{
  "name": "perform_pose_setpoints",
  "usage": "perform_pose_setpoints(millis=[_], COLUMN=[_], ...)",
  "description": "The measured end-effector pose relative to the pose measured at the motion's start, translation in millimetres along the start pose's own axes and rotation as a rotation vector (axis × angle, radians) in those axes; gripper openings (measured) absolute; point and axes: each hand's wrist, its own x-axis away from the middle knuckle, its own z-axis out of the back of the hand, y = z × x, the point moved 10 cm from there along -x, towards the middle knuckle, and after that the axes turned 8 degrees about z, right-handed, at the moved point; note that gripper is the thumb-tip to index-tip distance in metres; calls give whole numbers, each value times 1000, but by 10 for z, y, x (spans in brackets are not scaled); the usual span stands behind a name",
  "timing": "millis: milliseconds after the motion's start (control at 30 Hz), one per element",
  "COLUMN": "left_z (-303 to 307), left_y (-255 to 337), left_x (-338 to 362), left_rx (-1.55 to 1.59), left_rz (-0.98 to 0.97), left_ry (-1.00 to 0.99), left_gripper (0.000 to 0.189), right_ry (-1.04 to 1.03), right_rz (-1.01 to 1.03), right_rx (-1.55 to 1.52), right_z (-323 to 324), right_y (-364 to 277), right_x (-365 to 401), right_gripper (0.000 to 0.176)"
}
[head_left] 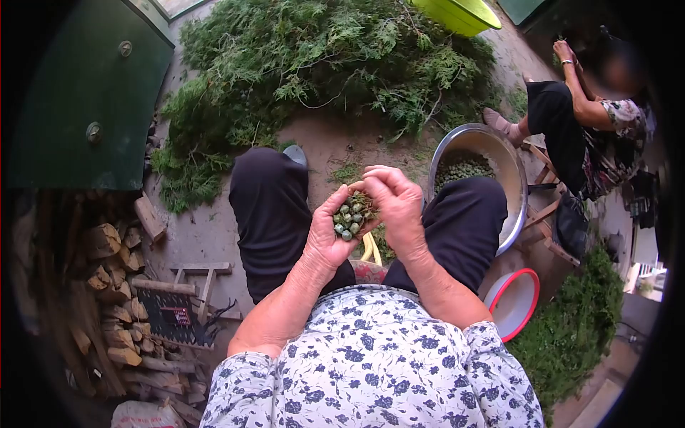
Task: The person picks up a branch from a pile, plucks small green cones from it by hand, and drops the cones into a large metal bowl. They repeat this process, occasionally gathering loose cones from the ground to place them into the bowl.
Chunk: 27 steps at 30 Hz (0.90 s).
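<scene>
A clump of small round green cones with bits of foliage (351, 216) rests in my left hand (330, 239), whose fingers curl round it. My right hand (399, 210) is closed at the right side of the clump, its thumb and fingers pinched together against the foliage. Both hands are above my lap, between my knees. To the right, beside my knee, a large metal basin (515, 187) holds many similar green cones (462, 168). Exactly what the right fingertips pinch is too small to make out.
A big heap of green branches (335, 64) lies ahead, with a lime-green basin (464, 16) behind. Another person (596, 114) sits at the right. A red-rimmed bowl (515, 305), more greenery (571, 335), stacked firewood (118, 285) and a small stool (171, 307) surround me.
</scene>
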Motion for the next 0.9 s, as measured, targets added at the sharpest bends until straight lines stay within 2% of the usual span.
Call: perform_pose_setpoints(millis=[33,100,167,200,233,333,433,500,567,633,700,767,833,900], left_z=[-90,-116,-94,-70,-48,33,117,19,-67,-77,-67,-125,-103,-81], left_y=[-2,6,23,37,35,-20,-38,-30,-23,37,51,45,52,23], left_x=[13,17,-3,-10,-20,-51,-47,-11,19,48,30,24,16,19], left_rx=[-39,-9,-29,-29,-59,-48,-7,-64,-89,-108,-90,-69,-59,-48], left_rz=[-7,-25,-22,-21,-4,20,0,11,13,-52,-53,-41,-36,-23], left_ry=[-35,-1,-13,-14,-18,-1,84,34,6,53,27,-33,-26,-15], left_gripper=[28,28,28,28,27,25,26,24,24,24,26,27,27,27], right_ry=[68,57,84,-50,-48,-144,-183,-121,56,66,154,141,155,158], right_rz=[-299,-305,25,267,267,438,418,346,-116,-63,-194,-187,-267,-296], right_rx=[-307,-392,-144,199,200,354,289,169,-278,-395,-626,-610,-794,-824], right_z=[40,129,326,290,248,-147,-227,-124,107,205,330,409,386,373], right_y=[287,352,105,-154,-239,-582,-408,-372,-32,37,239,291,367,412], right_x=[63,53,-27,-53,-43,69,3,-42,-68,-104,-61,-55,-6,24], right_gripper=[13,13,18,24,24,25,27,21,12,11,13,14,15,16])
